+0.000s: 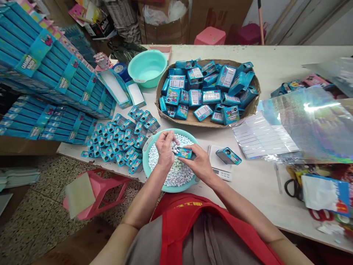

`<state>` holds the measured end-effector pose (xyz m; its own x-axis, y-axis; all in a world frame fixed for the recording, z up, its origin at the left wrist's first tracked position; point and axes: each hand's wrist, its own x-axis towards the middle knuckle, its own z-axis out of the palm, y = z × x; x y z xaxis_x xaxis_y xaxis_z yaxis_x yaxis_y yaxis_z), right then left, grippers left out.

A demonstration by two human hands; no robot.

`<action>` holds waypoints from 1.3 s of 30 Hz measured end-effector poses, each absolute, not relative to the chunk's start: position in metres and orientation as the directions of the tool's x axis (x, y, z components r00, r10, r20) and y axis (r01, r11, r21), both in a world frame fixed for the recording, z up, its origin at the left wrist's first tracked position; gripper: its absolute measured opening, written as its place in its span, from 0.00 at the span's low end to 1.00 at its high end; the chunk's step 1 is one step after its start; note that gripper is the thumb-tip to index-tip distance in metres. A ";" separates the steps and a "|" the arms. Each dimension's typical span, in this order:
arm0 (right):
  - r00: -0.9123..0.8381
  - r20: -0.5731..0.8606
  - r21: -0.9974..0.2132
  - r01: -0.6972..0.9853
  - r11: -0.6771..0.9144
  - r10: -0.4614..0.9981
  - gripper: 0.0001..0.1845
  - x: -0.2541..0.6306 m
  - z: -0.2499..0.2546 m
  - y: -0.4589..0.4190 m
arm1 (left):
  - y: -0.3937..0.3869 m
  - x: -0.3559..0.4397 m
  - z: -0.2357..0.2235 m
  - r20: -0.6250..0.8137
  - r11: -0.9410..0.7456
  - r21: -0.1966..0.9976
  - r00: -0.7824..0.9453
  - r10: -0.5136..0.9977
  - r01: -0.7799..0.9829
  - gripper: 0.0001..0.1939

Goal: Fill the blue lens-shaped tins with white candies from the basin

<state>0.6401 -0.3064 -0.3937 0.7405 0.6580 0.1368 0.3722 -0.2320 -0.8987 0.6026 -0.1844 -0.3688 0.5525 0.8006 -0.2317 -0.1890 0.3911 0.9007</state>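
Sweets (174, 148), small and white, are pinched in the bent fingers of the left hand (164, 148). The right hand (200, 162) grips a little blue box (184, 153), with one end by those sweets. Right under both hands is a green bowl (146, 165) with lots more white sweets (176, 178) in it.

Just right of the hands is a small scale (224, 176), and one more blue box (228, 156) sits by it or on it — I can't tell which. Left of the hands, many boxes (121, 138) stand packed close. Past the hands, a cardboard tray (193, 123) is piled with boxes (211, 96).

The box in hand looks partly done to me. Plenty of sweets are left, so there seems to be much more to do. I can't tell which of the other boxes are full.

The bowl is near the worktop (248, 191) edge, close to the red apron (171, 228). The standing boxes leave little room on the left, and some are right by the edge. The best free spot is right of the hands, on the near side of the scale — farther right, shiny sheets (309, 114) and scissors (292, 189) take up space.
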 end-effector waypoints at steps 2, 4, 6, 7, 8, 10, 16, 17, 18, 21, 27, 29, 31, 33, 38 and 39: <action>0.741 0.162 -0.897 0.386 -0.215 0.651 0.16 0.639 -0.388 -0.306 | -0.184 0.602 -0.365 -0.207 0.375 0.902 0.549 0.810 -0.212 0.15; 0.747 0.177 -0.897 0.391 -0.208 0.641 0.15 0.639 -0.384 -0.306 | -0.184 0.601 -0.363 -0.181 0.350 0.908 0.536 0.825 -0.232 0.14; 0.750 0.160 -0.897 0.382 -0.223 0.642 0.15 0.639 -0.384 -0.305 | -0.184 0.602 -0.364 -0.182 0.333 0.918 0.516 0.837 -0.215 0.15; 0.749 0.148 -0.897 0.377 -0.231 0.646 0.15 0.639 -0.384 -0.305 | -0.184 0.602 -0.366 -0.190 0.331 0.921 0.507 0.840 -0.203 0.15; 0.747 0.141 -0.897 0.374 -0.235 0.650 0.15 0.638 -0.386 -0.305 | -0.185 0.602 -0.368 -0.196 0.332 0.922 0.503 0.842 -0.198 0.15; 0.743 0.144 -0.899 0.375 -0.228 0.654 0.16 0.638 -0.389 -0.304 | -0.186 0.601 -0.371 -0.190 0.331 0.920 0.502 0.844 -0.209 0.14; 0.728 0.138 -0.903 0.371 -0.216 0.672 0.16 0.635 -0.394 -0.302 | -0.189 0.596 -0.368 -0.205 0.332 0.927 0.508 0.837 -0.174 0.15; 0.730 0.139 -0.905 0.368 -0.214 0.669 0.16 0.634 -0.394 -0.302 | -0.190 0.596 -0.366 -0.202 0.332 0.927 0.514 0.834 -0.175 0.14; 0.733 0.140 -0.906 0.366 -0.212 0.666 0.16 0.634 -0.393 -0.302 | -0.190 0.595 -0.364 -0.196 0.331 0.926 0.517 0.833 -0.182 0.14; 0.731 0.145 -0.911 0.362 -0.199 0.667 0.16 0.633 -0.389 -0.305 | -0.193 0.593 -0.358 -0.183 0.331 0.918 0.508 0.842 -0.217 0.13; 0.746 0.181 -0.914 0.368 -0.171 0.641 0.15 0.631 -0.393 -0.309 | -0.199 0.592 -0.362 -0.122 0.251 0.944 0.479 0.869 -0.215 0.12; 0.754 0.161 -0.920 0.347 -0.179 0.637 0.16 0.630 -0.398 -0.309 | -0.201 0.591 -0.362 -0.128 0.263 0.941 0.494 0.860 -0.213 0.13; 0.760 0.146 -0.931 0.322 -0.172 0.633 0.17 0.628 -0.400 -0.309 | -0.202 0.590 -0.359 -0.120 0.278 0.930 0.518 0.847 -0.240 0.14; 0.771 0.130 -0.944 0.288 -0.159 0.623 0.18 0.626 -0.401 -0.310 | -0.202 0.587 -0.354 -0.123 0.308 0.915 0.548 0.827 -0.261 0.14; 0.811 0.014 -0.993 0.078 -0.084 0.585 0.22 0.628 -0.396 -0.333 | -0.179 0.579 -0.365 -0.201 0.359 0.906 0.519 0.830 -0.222 0.15; 0.820 -0.009 -0.998 0.025 -0.052 0.573 0.23 0.630 -0.394 -0.344 | -0.173 0.577 -0.373 -0.199 0.317 0.936 0.513 0.835 -0.153 0.14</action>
<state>0.6299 -0.3445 -0.3939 0.8196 0.5728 -0.0091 0.0254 -0.0523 -0.9983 0.5775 -0.1726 -0.3731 0.5129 0.8350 -0.1992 -0.1525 0.3170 0.9361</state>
